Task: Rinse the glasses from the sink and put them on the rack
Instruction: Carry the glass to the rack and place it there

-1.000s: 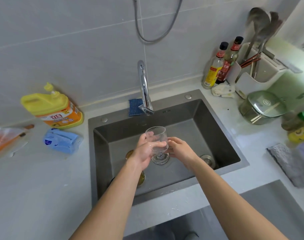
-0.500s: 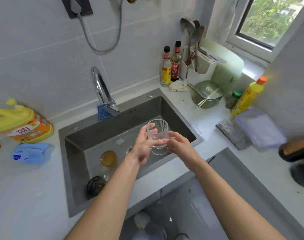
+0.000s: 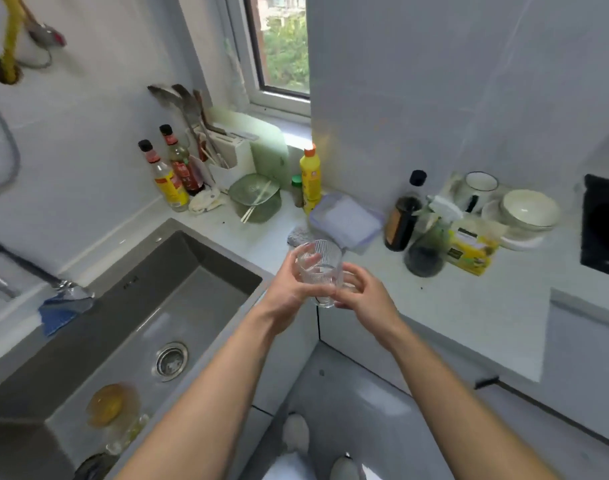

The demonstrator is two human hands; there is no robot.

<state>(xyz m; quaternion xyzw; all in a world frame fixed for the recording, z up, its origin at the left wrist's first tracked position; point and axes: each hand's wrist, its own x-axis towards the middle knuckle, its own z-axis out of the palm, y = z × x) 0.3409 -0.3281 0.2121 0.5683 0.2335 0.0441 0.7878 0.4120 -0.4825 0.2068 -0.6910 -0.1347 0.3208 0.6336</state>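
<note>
A clear ribbed glass [image 3: 319, 268] stands upright in both my hands, above the counter corner to the right of the sink [image 3: 130, 306]. My left hand [image 3: 289, 289] curls round its side. My right hand [image 3: 360, 299] holds its foot from the right. An amber glass [image 3: 105, 405] lies on the sink floor at the lower left, beside another clear glass [image 3: 130, 434]. A dark round glass [image 3: 91, 465] shows at the bottom edge. I see no rack for certain.
The tap [image 3: 67, 285] and a blue cloth [image 3: 58, 315] are at the sink's left. Bottles [image 3: 168, 181], a utensil holder [image 3: 227, 161], a lidded green bowl [image 3: 256, 199] and a plastic box [image 3: 344, 221] crowd the back counter. Bowls and a mug [image 3: 518, 209] stand on the right counter.
Both hands carried the ribbed glass from over the sink rightward to the counter corner. The view swung right, bringing the right counter and bowls into sight.
</note>
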